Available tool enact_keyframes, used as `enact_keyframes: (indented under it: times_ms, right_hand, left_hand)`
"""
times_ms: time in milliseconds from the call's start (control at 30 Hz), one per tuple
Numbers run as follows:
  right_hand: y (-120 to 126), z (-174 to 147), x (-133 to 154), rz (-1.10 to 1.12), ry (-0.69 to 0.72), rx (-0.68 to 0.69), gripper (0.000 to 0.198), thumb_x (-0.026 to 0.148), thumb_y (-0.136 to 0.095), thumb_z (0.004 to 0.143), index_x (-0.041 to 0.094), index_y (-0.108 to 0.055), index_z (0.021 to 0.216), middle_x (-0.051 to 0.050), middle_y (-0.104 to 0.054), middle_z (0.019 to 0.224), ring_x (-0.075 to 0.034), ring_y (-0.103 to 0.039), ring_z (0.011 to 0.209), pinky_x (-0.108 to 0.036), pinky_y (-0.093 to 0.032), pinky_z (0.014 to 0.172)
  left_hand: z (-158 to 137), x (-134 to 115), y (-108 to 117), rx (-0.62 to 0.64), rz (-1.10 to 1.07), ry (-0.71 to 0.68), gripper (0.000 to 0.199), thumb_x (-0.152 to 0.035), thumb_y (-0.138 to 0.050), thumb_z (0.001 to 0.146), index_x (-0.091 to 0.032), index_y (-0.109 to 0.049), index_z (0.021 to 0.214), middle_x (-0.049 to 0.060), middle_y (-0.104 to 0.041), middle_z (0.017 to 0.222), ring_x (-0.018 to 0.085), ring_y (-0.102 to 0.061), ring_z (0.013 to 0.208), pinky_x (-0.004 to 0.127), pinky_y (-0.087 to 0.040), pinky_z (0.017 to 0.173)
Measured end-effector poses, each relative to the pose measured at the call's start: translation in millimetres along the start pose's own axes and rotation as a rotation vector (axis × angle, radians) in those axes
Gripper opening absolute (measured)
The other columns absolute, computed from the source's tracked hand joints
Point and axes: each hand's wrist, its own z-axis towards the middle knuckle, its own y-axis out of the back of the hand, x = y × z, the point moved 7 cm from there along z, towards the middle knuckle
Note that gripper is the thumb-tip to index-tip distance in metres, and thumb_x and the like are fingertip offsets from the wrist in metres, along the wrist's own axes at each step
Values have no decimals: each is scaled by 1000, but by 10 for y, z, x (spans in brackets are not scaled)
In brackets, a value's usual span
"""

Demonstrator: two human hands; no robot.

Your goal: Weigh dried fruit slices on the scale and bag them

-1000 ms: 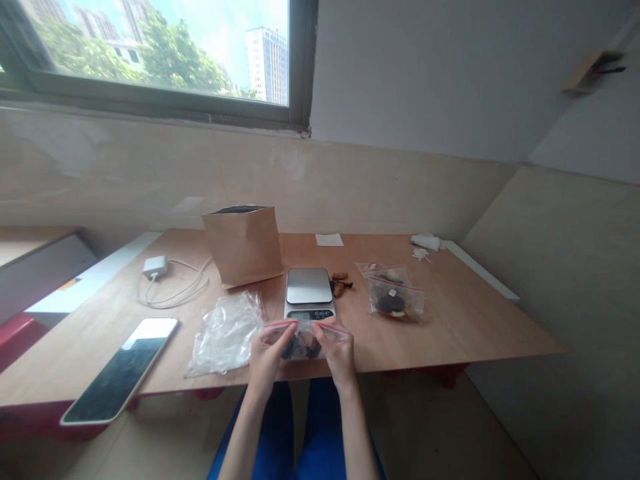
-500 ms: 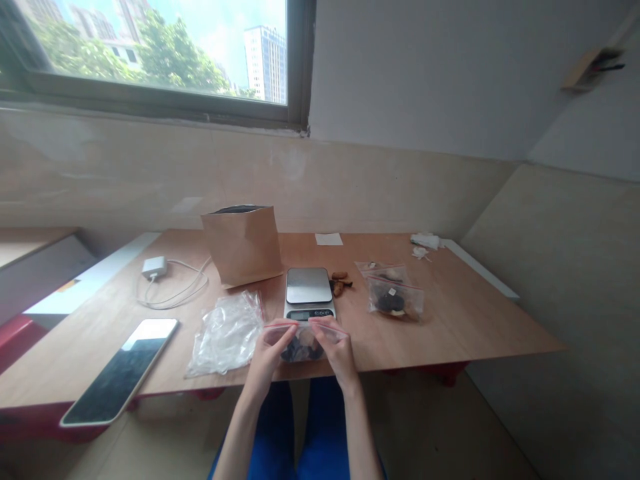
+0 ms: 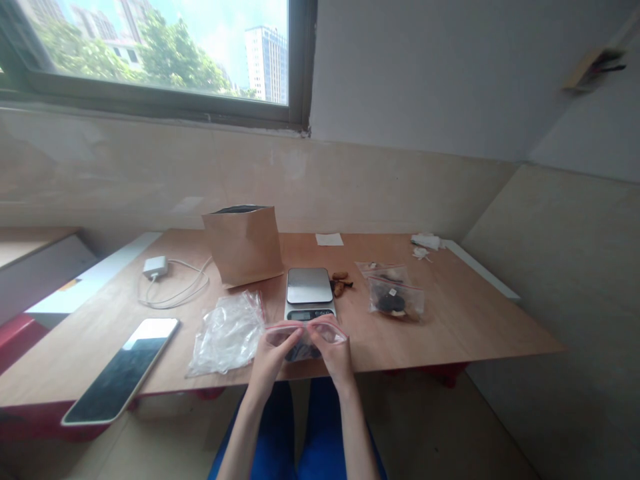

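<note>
A clear zip bag (image 3: 304,352) with a red seal line and dark pieces inside is held at the table's front edge. My left hand (image 3: 274,348) pinches its top rim near the middle, and my right hand (image 3: 330,345) pinches the same rim just beside it. The bag's mouth gapes at both outer sides of my fingers. Directly behind the bag stands a kitchen scale (image 3: 309,287) with a bare metal plate. Brown dried pieces (image 3: 341,284) lie against the scale's right side.
Left of my hands lies a pile of clear zip bags (image 3: 227,337), with a phone (image 3: 123,370) overhanging the front edge. A brown paper pouch (image 3: 243,247) stands behind. Filled zip bags (image 3: 396,299) lie right. A charger (image 3: 155,267) with cable and a white paper (image 3: 329,239) are farther back.
My two hands have come closer together along the bag's rim. The rim now bows open at its outer sides, and less of the contents shows between my hands.
</note>
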Motion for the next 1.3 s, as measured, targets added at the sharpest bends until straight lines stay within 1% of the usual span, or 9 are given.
enact_keyframes:
  times_ms: [200,400,467,600,633,833,1000,1167,1300]
  right_hand:
    - [-24,-15,58,14,10,-43,11,29,-66,73,19,-67,69,-1,-58,73,-14,-58,70,-24,-50,66]
    - [-48,-27,39,22,-9,-74,11,29,-66,74,19,-68,72,-2,-58,74,-14,-59,72,-25,-51,66]
    - [-55,-25,4,28,-26,-45,13,31,-64,76,19,-70,76,-2,-58,77,-15,-59,74,-25,-51,68]
    - [-39,-25,-80,23,-90,4,24,35,-58,82,22,-71,97,-3,-56,82,-14,-58,73,-26,-50,66]
    - [-33,-25,-89,18,-95,11,25,35,-57,82,22,-70,98,-3,-56,83,-14,-58,72,-26,-49,66]
    - [0,-10,-37,-34,-16,13,18,33,-60,80,19,-70,76,-3,-60,78,-16,-59,74,-26,-49,71]
    - [-9,-6,12,-45,56,62,12,29,-62,79,20,-70,79,-4,-61,79,-15,-60,77,-25,-50,72]
    - [1,-12,33,-41,62,50,10,27,-62,78,20,-69,77,-3,-59,79,-14,-60,76,-25,-50,70]
    - [-20,-23,77,-58,67,13,10,27,-62,78,20,-68,74,-2,-56,76,-14,-58,72,-24,-50,66]
  left_hand:
    - [-10,-6,-4,-6,0,-44,22,-36,-67,69,-15,-70,76,6,-69,77,20,-63,78,29,-49,73]
    - [-17,-1,26,-110,-42,-46,21,-35,-69,68,-15,-69,75,4,-69,75,19,-64,75,28,-49,72]
    - [-11,8,32,-109,-44,-40,22,-35,-69,67,-15,-69,75,5,-70,76,20,-65,76,28,-50,73]
    - [-4,28,71,-79,-21,-45,25,-38,-66,70,-15,-72,78,7,-70,85,22,-64,85,29,-49,77]
    - [-5,30,83,-74,-15,-53,25,-39,-65,72,-16,-73,79,7,-70,87,22,-64,86,28,-49,78]
    - [-16,34,111,-71,34,-107,23,-38,-63,74,-17,-72,81,6,-70,84,20,-64,83,26,-49,76]
    - [-34,-15,118,-70,104,-211,24,-38,-62,76,-16,-71,81,6,-69,82,21,-64,82,29,-50,75]
    - [-45,-57,103,-67,151,-287,20,-35,-61,78,-17,-70,80,5,-68,79,19,-63,78,28,-50,73]
    - [-77,-80,101,-150,198,-315,21,-36,-58,79,-17,-68,79,4,-66,76,17,-63,74,27,-50,68]
